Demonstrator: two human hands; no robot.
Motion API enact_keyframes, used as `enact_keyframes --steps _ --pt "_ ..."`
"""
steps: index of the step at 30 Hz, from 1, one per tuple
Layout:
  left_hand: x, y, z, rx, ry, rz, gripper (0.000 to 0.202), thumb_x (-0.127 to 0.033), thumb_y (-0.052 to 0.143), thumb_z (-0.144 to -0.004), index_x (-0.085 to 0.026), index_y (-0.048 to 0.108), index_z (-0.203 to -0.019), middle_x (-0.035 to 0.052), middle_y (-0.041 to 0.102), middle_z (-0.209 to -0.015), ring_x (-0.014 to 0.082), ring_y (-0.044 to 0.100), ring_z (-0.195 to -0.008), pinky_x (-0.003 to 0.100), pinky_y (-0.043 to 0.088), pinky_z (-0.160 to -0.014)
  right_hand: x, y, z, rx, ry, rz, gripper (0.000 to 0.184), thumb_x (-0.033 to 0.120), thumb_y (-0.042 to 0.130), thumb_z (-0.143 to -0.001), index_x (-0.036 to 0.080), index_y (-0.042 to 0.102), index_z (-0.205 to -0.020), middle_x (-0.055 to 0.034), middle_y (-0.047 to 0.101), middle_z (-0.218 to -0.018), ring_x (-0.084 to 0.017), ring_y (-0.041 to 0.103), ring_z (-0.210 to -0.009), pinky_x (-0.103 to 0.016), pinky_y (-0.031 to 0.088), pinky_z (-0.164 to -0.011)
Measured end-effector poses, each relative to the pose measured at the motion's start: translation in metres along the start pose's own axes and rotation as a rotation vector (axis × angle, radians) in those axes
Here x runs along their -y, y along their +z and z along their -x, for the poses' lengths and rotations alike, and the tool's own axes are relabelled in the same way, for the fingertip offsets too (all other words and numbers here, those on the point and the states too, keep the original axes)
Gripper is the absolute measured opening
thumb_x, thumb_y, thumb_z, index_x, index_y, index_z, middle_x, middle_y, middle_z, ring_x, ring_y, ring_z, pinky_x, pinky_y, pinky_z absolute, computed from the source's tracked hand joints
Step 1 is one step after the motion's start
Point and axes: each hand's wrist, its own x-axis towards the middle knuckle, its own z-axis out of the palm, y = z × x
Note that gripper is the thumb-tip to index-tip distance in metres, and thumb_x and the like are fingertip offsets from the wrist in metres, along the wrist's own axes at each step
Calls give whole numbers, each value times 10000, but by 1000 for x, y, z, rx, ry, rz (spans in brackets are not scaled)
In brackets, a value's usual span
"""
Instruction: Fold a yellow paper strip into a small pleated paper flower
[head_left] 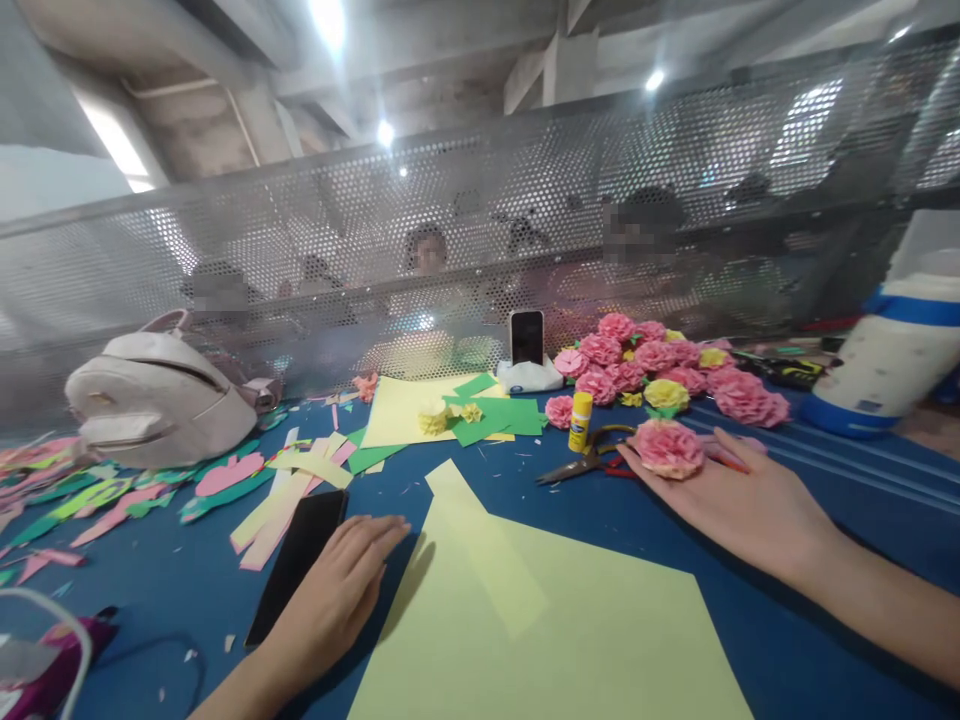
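Cut paper scraps (232,475) litter the tabletop's (600,515) left side. The left hand (337,580), fingers loosely extended and empty, hovers beside a yellow sheet (592,620), seemingly mostly unused, at the near edge. Toward the far right corner, pink flowers (654,358) look finished; the right hand's (757,505) fingers spread around another bloom (670,448), grip unclear.

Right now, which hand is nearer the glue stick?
Right. The right hand is to the right of the glue stick, at a pink paper flower; the left hand is farther off, left and toward the camera, beside the black phone.
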Motion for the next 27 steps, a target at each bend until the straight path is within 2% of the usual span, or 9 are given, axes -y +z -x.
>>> enact_keyframes --steps 5,10,12,13,16,18,21,24,27 --pt "-7 6 -7 74 214 -163 522 -38 352 -941 -162 405 -1445 102 567 -1382 236 490 -1289 460 343 -1133 4 13 -2 -22 -8 25 643 439 399 -960 140 247 -1508 -167 391 -1514 -225 470 -1337 -359 539 -957" --pt "-9 5 -8 78 259 -214 530 -36 338 -938 -135 390 -1456 114 554 -1399 249 473 -1304 471 324 -1137 7 11 -6 -96 39 98 708 477 413 -936 123 217 -1516 -189 393 -1503 -207 458 -1347 -267 512 -986" --pt "-10 4 -9 72 239 -215 527 -34 349 -935 -144 404 -1448 107 555 -1400 252 473 -1305 465 325 -1136 8 5 -8 -91 27 165 661 462 377 -939 132 261 -1501 -189 453 -1460 -209 487 -1324 -290 477 -1034" --pt "-10 4 -10 66 220 -212 526 -35 355 -933 -151 412 -1443 103 555 -1399 254 474 -1305 461 328 -1133 9 1 -9 -76 18 202 618 458 378 -934 149 337 -1467 -180 494 -1427 -218 499 -1314 -308 459 -1057" --pt "-13 3 -15 83 140 -187 512 -54 378 -934 -172 425 -1430 94 545 -1410 256 477 -1303 463 335 -1130 9 -11 -9 -7 -21 266 411 441 421 -900 206 640 -1156 -145 616 -1292 -250 526 -1287 -331 418 -1100" --pt "-15 2 -21 102 86 -150 495 -73 398 -936 -187 432 -1417 89 540 -1415 254 490 -1292 481 338 -1128 8 -18 -7 3 -13 251 326 400 432 -887 231 692 -987 -121 632 -1276 -245 533 -1280 -320 417 -1105" --pt "-17 2 -31 104 12 -52 492 -95 450 -927 -211 427 -1405 85 551 -1398 252 507 -1276 510 347 -1119 1 -25 -2 -16 73 255 289 265 440 -864 228 671 -1034 -80 573 -1370 -202 530 -1283 -328 426 -1105" --pt "-16 4 -42 110 -83 77 524 -156 577 -887 -232 435 -1386 88 571 -1364 259 535 -1235 493 407 -1074 -9 -31 1 113 209 473 322 213 517 -846 215 637 -1145 -89 541 -1407 -208 495 -1315 -384 403 -1119" --pt "-13 6 -53 143 -153 205 585 -236 713 -809 -246 474 -1343 94 585 -1338 281 542 -1220 468 445 -1031 -14 -34 2 371 162 898 364 328 649 -825 227 636 -1175 -110 548 -1390 -277 438 -1353 -440 356 -1132"
